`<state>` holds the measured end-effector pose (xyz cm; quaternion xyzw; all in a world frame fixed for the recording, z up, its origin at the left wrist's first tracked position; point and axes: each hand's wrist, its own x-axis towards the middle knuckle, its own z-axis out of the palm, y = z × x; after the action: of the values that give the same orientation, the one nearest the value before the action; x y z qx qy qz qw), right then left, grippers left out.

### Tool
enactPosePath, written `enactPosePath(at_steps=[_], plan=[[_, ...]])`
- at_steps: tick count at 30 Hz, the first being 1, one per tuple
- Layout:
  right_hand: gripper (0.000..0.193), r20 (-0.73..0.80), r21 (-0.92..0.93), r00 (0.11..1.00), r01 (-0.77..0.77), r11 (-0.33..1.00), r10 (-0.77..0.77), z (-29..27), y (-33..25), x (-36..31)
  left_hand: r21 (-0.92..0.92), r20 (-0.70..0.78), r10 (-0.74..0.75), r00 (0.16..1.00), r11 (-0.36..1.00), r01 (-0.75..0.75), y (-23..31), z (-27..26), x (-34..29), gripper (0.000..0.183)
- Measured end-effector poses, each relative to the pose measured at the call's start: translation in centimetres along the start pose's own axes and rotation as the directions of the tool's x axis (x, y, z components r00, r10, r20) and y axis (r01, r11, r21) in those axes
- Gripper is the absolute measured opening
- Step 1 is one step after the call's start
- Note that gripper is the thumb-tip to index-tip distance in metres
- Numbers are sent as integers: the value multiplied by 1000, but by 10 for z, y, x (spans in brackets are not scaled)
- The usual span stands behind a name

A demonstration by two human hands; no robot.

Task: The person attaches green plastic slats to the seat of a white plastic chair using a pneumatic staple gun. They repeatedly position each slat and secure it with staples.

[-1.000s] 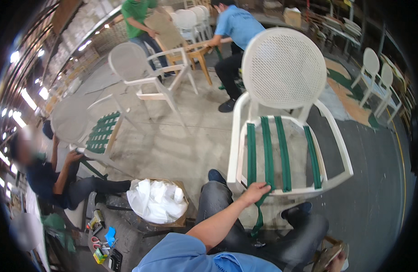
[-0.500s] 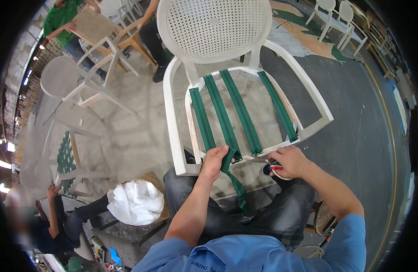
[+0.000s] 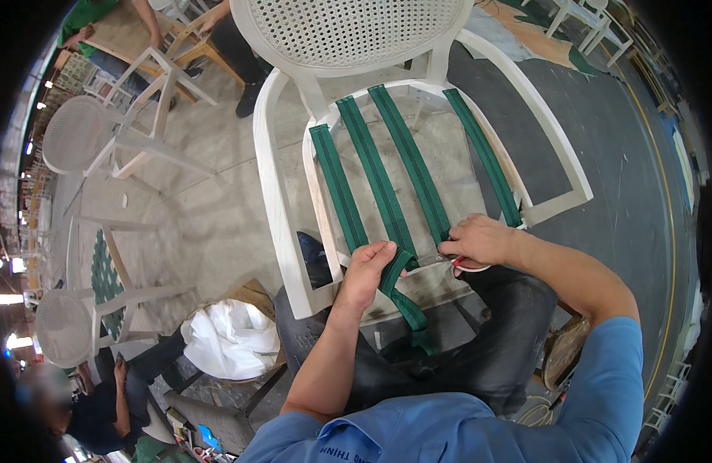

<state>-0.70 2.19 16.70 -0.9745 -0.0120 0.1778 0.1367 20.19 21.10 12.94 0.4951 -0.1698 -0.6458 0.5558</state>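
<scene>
A white armchair frame (image 3: pixel 272 193) with a woven round back stands before me. Several green webbing straps (image 3: pixel 408 170) run front to back across its open seat. My left hand (image 3: pixel 367 274) pinches a loose length of webbing (image 3: pixel 406 307) at the front rail; its tail hangs down between my knees. Against the front end of a neighbouring strap rest the fingers of my right hand (image 3: pixel 483 241). That hand also keeps hold of scissors (image 3: pixel 470 267), whose red and white handles show below the palm; the blades are mostly hidden.
A box with a white plastic bag (image 3: pixel 231 339) stands left of my knee. More white chairs (image 3: pixel 86 135) line the left side. One person sits at the lower left, others work at the upper left. Cardboard sheets (image 3: pixel 518 35) lie on the floor at the far right.
My right hand has moved up and left, from the front rail to a strap's end. The left hand keeps its grip on the webbing. The view has shifted, and the chair appears nearer.
</scene>
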Motion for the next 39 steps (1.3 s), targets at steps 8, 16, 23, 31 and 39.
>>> enactPosePath(at_steps=[8,16,23,31,39], plan=[[37,-105,54,992,-70,996,76,8,-23,-2,-37,81,37,996,999,-34,12,-1,-1,27],[53,-362,568,256,-701,430,896,6,-103,-171,-17,-45,168,985,986,-169,0,3,-9,19],[54,-108,717,-512,-634,-290,852,158,-228,-271,178,79,217,973,957,-228,-31,28,-7,18],[45,-56,581,-536,-704,-409,843,189,-249,-298,441,111,273,955,848,-294,-48,31,-34,7],[33,-257,945,315,279,170,913,64,-214,-134,426,256,326,910,807,-409,-58,113,-82,30]])
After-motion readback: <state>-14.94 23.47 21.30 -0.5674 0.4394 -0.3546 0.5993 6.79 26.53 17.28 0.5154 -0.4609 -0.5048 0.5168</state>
